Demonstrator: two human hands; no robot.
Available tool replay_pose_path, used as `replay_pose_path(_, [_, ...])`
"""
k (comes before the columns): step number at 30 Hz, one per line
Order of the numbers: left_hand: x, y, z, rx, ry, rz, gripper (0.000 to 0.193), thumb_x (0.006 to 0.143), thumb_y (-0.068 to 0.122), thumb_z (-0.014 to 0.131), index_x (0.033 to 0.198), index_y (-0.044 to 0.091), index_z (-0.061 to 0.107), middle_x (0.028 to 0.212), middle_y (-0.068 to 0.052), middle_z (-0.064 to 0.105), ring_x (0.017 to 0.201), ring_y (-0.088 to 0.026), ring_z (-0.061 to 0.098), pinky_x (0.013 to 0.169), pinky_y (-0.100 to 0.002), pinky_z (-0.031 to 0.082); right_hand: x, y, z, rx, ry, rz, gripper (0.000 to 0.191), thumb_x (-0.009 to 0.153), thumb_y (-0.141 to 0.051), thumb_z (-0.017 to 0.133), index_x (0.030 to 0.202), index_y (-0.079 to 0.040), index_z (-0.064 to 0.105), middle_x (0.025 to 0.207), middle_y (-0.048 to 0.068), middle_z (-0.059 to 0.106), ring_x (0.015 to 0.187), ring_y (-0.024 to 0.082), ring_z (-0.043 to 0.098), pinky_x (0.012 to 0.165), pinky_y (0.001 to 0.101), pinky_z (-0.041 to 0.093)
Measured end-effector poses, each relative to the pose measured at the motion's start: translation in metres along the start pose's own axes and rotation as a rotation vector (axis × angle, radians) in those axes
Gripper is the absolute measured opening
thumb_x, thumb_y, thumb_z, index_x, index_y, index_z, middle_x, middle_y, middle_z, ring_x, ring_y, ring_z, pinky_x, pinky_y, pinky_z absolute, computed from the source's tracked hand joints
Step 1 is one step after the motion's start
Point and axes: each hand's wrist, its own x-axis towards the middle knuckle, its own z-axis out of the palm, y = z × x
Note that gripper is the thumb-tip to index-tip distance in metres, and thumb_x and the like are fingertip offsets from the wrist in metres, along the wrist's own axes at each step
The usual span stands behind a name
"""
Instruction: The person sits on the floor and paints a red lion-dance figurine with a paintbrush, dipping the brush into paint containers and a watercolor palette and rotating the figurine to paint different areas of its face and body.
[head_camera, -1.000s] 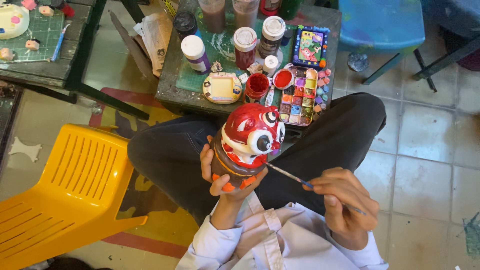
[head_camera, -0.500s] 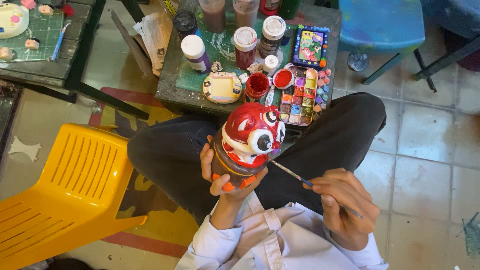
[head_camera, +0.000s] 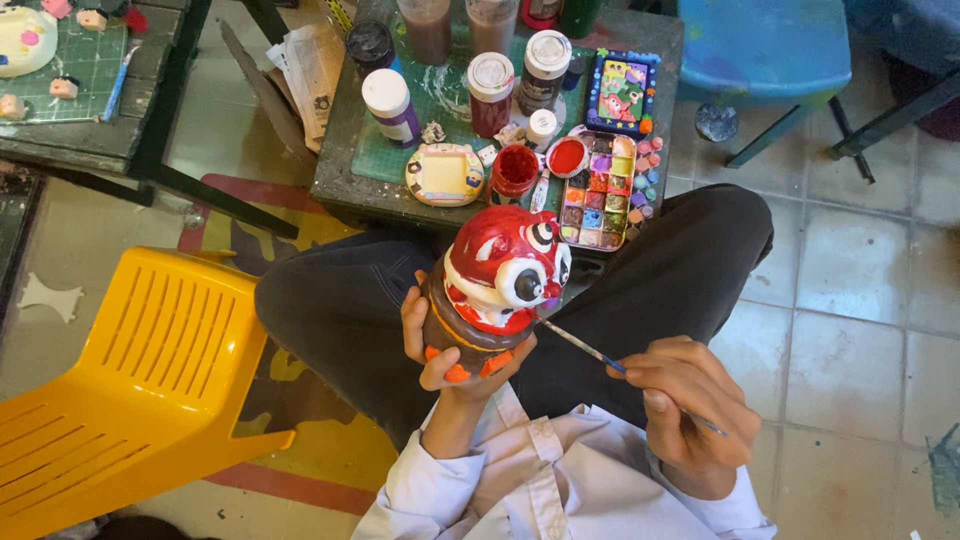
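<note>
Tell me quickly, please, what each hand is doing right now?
Left hand: closed around the bottom of the red figurine, holding it up.
Right hand: closed on a thin paintbrush, tip at the figurine.

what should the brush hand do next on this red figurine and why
Probably a short, light stroke along the lower face. The right hand holds the thin brush with its tip at the red figurine, just under the big eye, while the left hand cradles its base.
</note>
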Motion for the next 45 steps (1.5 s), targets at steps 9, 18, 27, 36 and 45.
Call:
replay_pose_path(9, [0.001, 0.001, 0.001, 0.006, 0.001, 0.003, 0.091, 0.073, 0.027, 0.095, 0.130, 0.028, 0.025, 0.150, -0.011, 0.029, 0.145, -0.043, 0.036, 0.125, -0.068, 0.037, -0.003, 0.002, 0.000, -0.020, -0.028, 0.023, 0.017, 0.102, -0.004, 0.057, 0.092, 0.009, 0.064, 0.088, 0.019, 0.071, 0.081, 0.030, 0.067, 0.070, 0.0386, 0.057])
replay_pose_path(18, [0.001, 0.000, 0.001, -0.009, -0.002, 0.002, 0.091, 0.072, 0.025, 0.095, 0.130, 0.028, 0.025, 0.151, -0.011, 0.028, 0.145, -0.043, 0.035, 0.125, -0.069, 0.036, -0.004, 0.006, 0.001, 0.026, 0.007, 0.007, 0.019, 0.102, -0.007, 0.057, 0.093, 0.008, 0.064, 0.086, 0.018, 0.072, 0.077, 0.029, 0.067, 0.068, 0.0362, 0.057])
replay_pose_path(27, [0.001, 0.002, 0.001, -0.015, -0.003, -0.009, 0.091, 0.074, 0.023, 0.096, 0.131, 0.029, 0.025, 0.151, -0.011, 0.028, 0.146, -0.043, 0.035, 0.125, -0.069, 0.036, -0.002, 0.001, -0.002, 0.046, -0.036, 0.048, 0.018, 0.103, -0.007, 0.054, 0.096, 0.007, 0.064, 0.087, 0.017, 0.072, 0.080, 0.028, 0.067, 0.070, 0.0367, 0.056])
replay_pose_path(36, [-0.002, 0.001, -0.001, 0.001, -0.012, -0.022, 0.092, 0.073, 0.028, 0.096, 0.129, 0.028, 0.024, 0.150, -0.013, 0.028, 0.146, -0.044, 0.034, 0.125, -0.070, 0.035, 0.000, -0.003, 0.000, 0.081, -0.064, 0.017, 0.024, 0.105, -0.013, 0.056, 0.094, 0.007, 0.064, 0.088, 0.018, 0.072, 0.078, 0.028, 0.065, 0.070, 0.0382, 0.056])
replay_pose_path(45, [-0.004, 0.000, 0.000, 0.006, -0.008, -0.021, 0.092, 0.073, 0.029, 0.096, 0.129, 0.028, 0.023, 0.150, -0.013, 0.028, 0.147, -0.043, 0.033, 0.126, -0.069, 0.035, 0.002, -0.003, -0.001, 0.089, -0.079, -0.003, 0.023, 0.105, -0.011, 0.056, 0.094, 0.008, 0.063, 0.088, 0.019, 0.071, 0.079, 0.028, 0.066, 0.071, 0.0398, 0.056])
